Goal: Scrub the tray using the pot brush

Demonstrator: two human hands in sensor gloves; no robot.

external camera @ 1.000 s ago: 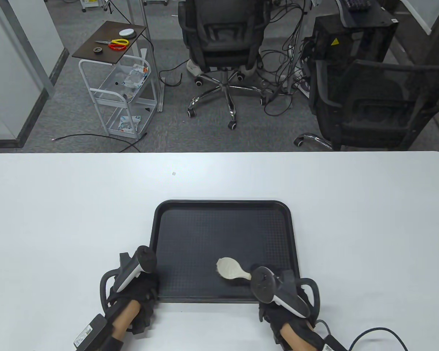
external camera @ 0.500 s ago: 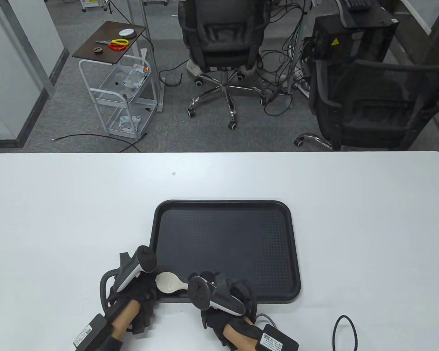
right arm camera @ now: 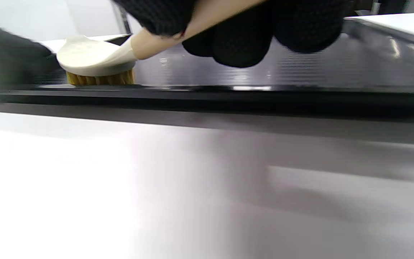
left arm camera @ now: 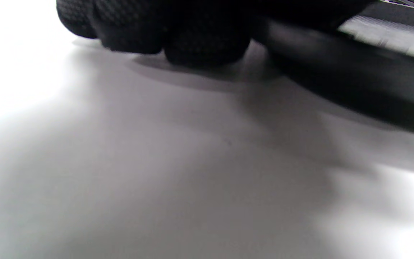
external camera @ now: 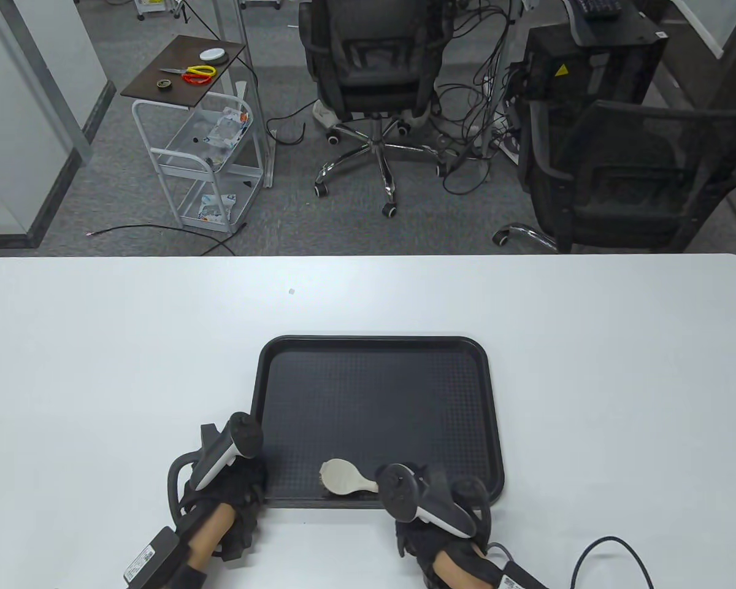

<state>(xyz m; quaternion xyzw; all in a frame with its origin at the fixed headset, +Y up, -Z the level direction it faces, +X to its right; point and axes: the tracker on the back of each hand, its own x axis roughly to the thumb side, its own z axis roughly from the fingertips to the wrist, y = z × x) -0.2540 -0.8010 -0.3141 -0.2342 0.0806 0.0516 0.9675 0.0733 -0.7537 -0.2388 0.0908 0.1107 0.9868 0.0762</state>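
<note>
Scrubbing tray (external camera: 377, 392) near edge: our right hand (external camera: 441, 527) fingers grip pot brush (external camera: 343, 477) handle, bristles down; left hand (external camera: 233, 491) pins tray corner on counter (external camera: 98, 368). Keep strokes flat, overlapping.

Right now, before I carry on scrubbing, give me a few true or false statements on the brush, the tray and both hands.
1. The right hand holds the pot brush by its handle. True.
2. The brush head sits at the tray's far edge. False: it is near the front edge of the tray.
3. The bristles point down onto the tray floor. True, as the right wrist view shows.
4. The left hand is lifted clear of the tray. False: it rests at the tray's front left corner.
5. The tray holds food scraps. False: only the brush is in it.
</note>
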